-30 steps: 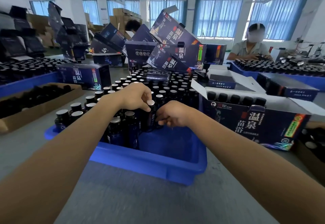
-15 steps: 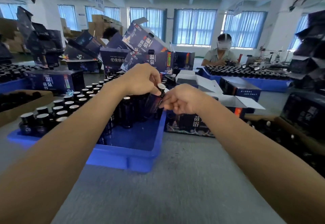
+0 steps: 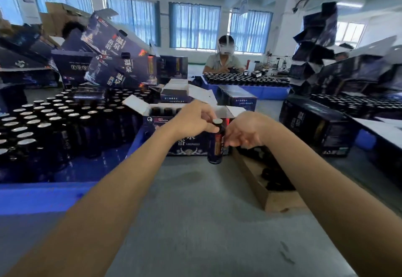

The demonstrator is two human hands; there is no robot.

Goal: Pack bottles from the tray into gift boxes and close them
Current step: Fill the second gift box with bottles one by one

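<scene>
Dark glass bottle (image 3: 215, 146) sits upright in both hands: left hand (image 3: 193, 120) pinches its neck, right hand (image 3: 245, 134) curls round its label. Behind the grip, the open gift box (image 3: 156, 124) holds few; the tray (image 3: 43, 196) to its left looks mostly full, so much packing is left

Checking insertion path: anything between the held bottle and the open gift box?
Nothing visible. Left hand and right hand hold the bottle just before the open gift box; its flaps are folded out. Only its front wall to clear.

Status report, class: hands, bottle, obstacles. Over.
Left hand and right hand both grip one bottle, upright. Open gift box just behind, partly filled. Nothing blocking.
</scene>
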